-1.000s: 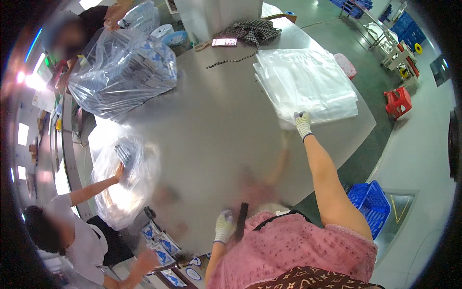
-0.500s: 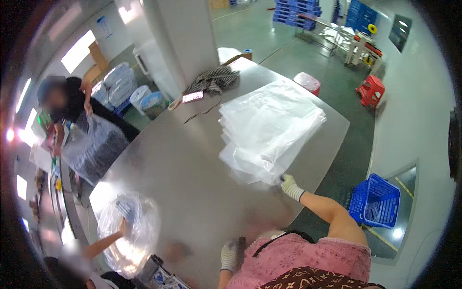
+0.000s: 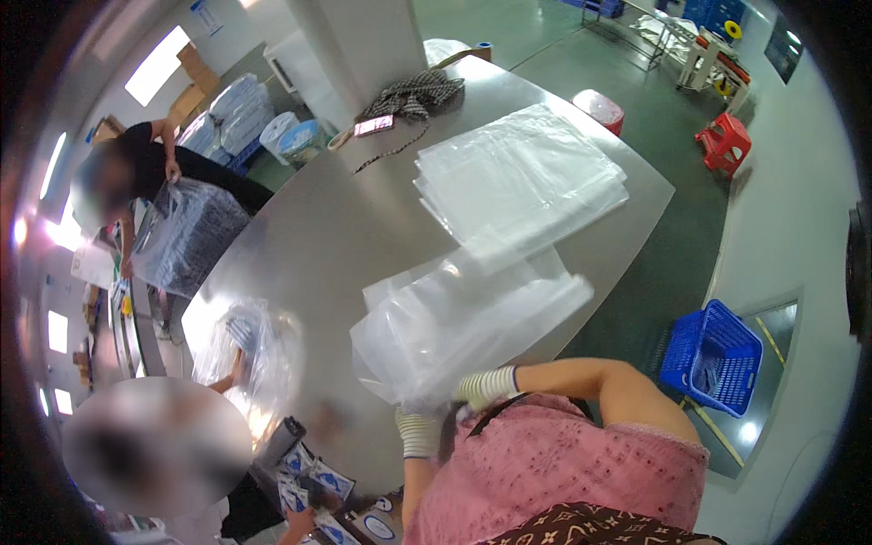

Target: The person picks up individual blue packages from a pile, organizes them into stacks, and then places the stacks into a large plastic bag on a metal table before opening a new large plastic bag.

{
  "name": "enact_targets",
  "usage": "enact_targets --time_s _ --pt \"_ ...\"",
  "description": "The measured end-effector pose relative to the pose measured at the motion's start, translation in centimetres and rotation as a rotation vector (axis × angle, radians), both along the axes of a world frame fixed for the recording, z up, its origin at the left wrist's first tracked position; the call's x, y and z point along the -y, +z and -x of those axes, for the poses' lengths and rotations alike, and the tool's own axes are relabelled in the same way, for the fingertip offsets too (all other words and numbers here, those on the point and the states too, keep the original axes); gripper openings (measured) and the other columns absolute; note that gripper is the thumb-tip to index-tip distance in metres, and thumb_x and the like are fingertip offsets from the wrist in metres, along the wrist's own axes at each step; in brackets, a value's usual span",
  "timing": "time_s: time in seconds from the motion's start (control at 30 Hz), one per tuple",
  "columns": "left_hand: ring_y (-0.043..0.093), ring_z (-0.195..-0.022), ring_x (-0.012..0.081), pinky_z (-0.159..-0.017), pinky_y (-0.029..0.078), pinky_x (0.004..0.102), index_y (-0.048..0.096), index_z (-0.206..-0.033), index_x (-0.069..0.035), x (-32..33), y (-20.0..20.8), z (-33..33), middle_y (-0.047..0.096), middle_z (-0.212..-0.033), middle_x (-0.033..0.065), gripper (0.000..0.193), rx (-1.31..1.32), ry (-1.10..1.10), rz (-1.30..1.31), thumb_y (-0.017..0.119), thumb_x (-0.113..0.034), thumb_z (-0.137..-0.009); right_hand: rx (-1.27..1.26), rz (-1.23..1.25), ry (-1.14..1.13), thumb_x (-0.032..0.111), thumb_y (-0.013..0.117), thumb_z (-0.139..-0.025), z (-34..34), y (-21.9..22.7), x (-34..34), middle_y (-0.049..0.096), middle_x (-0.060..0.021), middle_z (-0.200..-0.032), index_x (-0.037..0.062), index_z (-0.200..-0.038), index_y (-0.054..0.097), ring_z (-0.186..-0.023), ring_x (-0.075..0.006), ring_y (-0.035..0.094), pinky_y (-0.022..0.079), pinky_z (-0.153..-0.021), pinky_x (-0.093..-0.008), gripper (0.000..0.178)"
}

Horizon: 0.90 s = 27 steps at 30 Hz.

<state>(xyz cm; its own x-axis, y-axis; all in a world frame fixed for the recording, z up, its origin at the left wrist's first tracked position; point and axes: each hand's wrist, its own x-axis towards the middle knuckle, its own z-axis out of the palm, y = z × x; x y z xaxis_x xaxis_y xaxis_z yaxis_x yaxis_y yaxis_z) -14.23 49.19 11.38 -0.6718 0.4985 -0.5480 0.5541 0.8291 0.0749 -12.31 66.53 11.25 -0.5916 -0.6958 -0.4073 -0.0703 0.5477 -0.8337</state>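
Observation:
Several clear plastic bags (image 3: 454,331) stretch across the metal table toward me, with their near corner gathered at the table's edge. My right hand (image 3: 486,386), in a white striped knit glove, closes on that near edge. Right beside it, my left hand (image 3: 418,434), gloved alike, is closed at the same bunched corner, its fingertips partly covered by the film. Beyond lies a flat, slightly fanned stack of clear plastic bags (image 3: 527,173), its near side overlapped with the pulled ones.
A phone (image 3: 374,125) and a dark patterned cloth (image 3: 413,95) lie on the table's far side. A co-worker's gloved hand rests on a clear plastic bundle (image 3: 263,354) at left. Blue-and-white packets (image 3: 331,479) sit near left. A blue basket (image 3: 713,359) and red stool (image 3: 725,145) stand right.
My right hand has drawn several bags off the stack toward me and met my left hand, which now touches them too. The co-worker at lower left has leaned in.

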Motion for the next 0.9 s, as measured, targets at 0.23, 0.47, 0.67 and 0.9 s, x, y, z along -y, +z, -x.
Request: enact_targets --time_s 0.23,0.47,0.67,0.9 --pt "0.057 -0.086 0.0208 -0.073 0.048 0.0299 0.047 -0.117 0.0 17.6 -12.3 -8.7 0.057 -0.108 0.0107 0.036 0.017 1.33 -0.986 0.047 0.001 -0.081 -0.58 -0.398 -1.123 0.02 0.051 -0.076 8.6 -6.3 -11.8 0.06 -0.0223 -0.079 0.0028 -0.087 0.06 -0.071 -0.0364 0.059 0.048 -0.065 -0.0414 0.023" --pt "0.058 -0.083 0.0217 -0.072 0.047 0.0281 0.05 -0.106 0.001 19.5 -14.5 -12.9 0.06 -0.098 0.0105 0.027 0.108 1.722 -1.363 0.05 0.003 -0.079 0.431 0.37 -2.161 0.048 0.054 -0.081 13.9 -17.4 -17.3 0.06 -0.0166 -0.081 -0.0028 -0.084 0.058 -0.07 -0.0274 0.062 0.048 -0.054 -0.043 0.051" --pt "0.055 -0.078 0.0193 -0.068 0.047 0.0286 0.05 -0.094 -0.002 21.8 -17.3 -15.8 0.058 -0.089 0.0072 0.013 0.262 1.518 -1.519 0.046 -0.002 -0.082 -0.256 -0.955 -0.848 0.012 0.05 -0.08 18.1 -14.0 -20.8 0.058 -0.0179 -0.109 0.0064 -0.11 0.054 -0.102 -0.0287 0.056 0.046 -0.084 -0.0394 0.031" --pt "0.054 -0.08 0.0201 -0.071 0.045 0.0303 0.051 -0.095 -0.001 15.9 -19.8 -9.3 0.058 -0.09 0.0087 0.016 0.196 1.544 -1.19 0.042 -0.01 -0.085 -0.125 -0.723 -1.677 0.038 0.049 -0.083 14.8 -12.3 -22.4 0.059 -0.0262 -0.098 -0.0061 -0.096 0.059 -0.094 -0.0362 0.058 0.045 -0.083 -0.039 0.048"
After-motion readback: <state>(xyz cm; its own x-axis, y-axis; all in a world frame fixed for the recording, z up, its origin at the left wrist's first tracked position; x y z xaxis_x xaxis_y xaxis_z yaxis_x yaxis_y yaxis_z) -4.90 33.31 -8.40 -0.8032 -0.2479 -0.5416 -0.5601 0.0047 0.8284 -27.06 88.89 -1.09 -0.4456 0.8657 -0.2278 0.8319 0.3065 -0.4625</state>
